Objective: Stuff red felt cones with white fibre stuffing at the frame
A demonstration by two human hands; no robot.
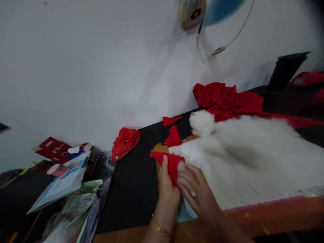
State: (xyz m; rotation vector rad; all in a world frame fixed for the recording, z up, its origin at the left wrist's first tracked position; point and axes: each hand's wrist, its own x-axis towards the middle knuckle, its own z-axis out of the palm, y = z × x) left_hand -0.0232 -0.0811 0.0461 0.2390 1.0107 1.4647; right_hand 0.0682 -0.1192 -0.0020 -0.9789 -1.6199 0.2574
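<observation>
My left hand (168, 190) is wrapped round a small red fabric cone (170, 162), its narrow end pointing left and its wide end facing right. At that wide end, my right hand (201, 192) has its fingers closed on a tuft of white stuffing (187, 185), which touches the cone's opening. Some of the tuft is hidden by the fingers. Just beyond my hands lie another red cone (173, 135) and a slimmer red piece (172, 120). A big fluffy heap of white stuffing (255, 138) spreads to the right.
A pile of red fabric (222, 98) lies behind the stuffing, near a black container (287, 71). Left on the black tabletop (134, 195) sits a red plastic bag (126, 142). Further left are a red box (54, 150), a pink roll (58, 170) and a white packet (60, 182).
</observation>
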